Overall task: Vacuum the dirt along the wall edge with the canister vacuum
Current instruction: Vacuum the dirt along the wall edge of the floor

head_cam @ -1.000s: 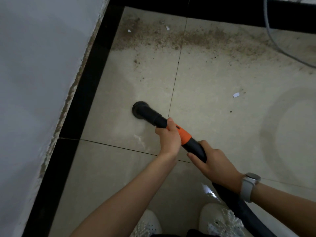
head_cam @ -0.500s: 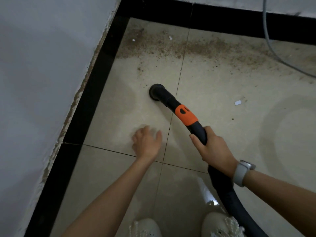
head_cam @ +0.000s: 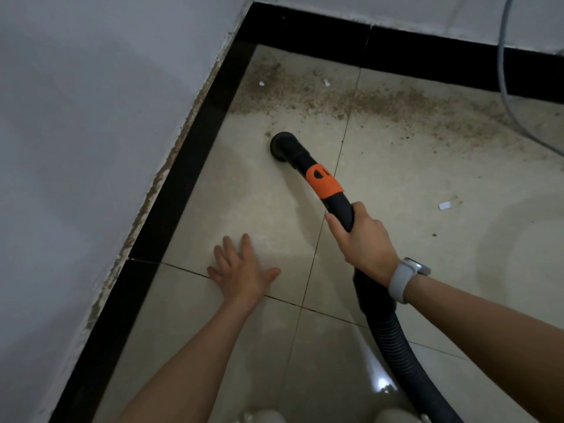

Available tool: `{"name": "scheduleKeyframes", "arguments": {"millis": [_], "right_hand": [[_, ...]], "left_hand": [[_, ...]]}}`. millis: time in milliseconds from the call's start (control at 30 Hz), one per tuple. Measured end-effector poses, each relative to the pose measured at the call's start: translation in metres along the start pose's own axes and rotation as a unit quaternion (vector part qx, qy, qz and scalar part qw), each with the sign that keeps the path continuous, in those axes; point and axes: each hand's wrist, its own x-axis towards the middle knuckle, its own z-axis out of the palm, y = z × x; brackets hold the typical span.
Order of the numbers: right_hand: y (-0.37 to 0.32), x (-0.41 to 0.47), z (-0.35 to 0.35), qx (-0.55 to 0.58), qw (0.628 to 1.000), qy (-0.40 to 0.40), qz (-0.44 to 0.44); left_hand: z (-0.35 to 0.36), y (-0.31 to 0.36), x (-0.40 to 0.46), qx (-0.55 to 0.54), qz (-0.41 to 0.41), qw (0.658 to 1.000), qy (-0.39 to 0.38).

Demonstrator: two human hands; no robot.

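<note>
While right hand (head_cam: 364, 239) grips vacuum hose (head_cam: 332, 193), nozzle (head_cam: 279, 146) on floor tile (head_cam: 396, 184), near dirt (head_cam: 320, 96) at far wall edge, left hand (head_cam: 241, 270) fingers spread.

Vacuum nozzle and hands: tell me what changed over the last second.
The left hand let go of the vacuum wand and now lies spread, fingers straight, over the floor tile. The nozzle moved forward, toward the dirt band by the far wall. The right hand kept its grip on the wand; the dirt looks untouched.
</note>
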Motion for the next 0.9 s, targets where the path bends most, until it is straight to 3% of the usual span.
{"name": "scheduleKeyframes", "arguments": {"millis": [133, 333, 567, 767, 900], "right_hand": [[-0.015, 0.01, 0.012, -0.035, 0.998, -0.03, -0.049], [-0.017, 0.037, -0.005, -0.011, 0.999, 0.021, 0.021], [-0.045, 0.049, 0.01, -0.014, 0.999, -0.025, -0.014], [-0.046, 0.064, -0.005, 0.022, 0.999, 0.02, 0.025], [-0.043, 0.037, 0.006, 0.01, 0.999, -0.047, -0.022]], "left_hand": [[-0.004, 0.003, 0.002, 0.008, -0.002, 1.0, 0.009], [0.001, 0.001, 0.003, 0.008, -0.004, 1.0, 0.014], [0.0, 0.003, 0.003, -0.001, -0.004, 1.0, 0.011], [0.0, 0.003, 0.005, 0.004, -0.008, 1.0, 0.006], [0.0, 0.002, 0.004, -0.002, -0.009, 1.0, 0.011]]}}
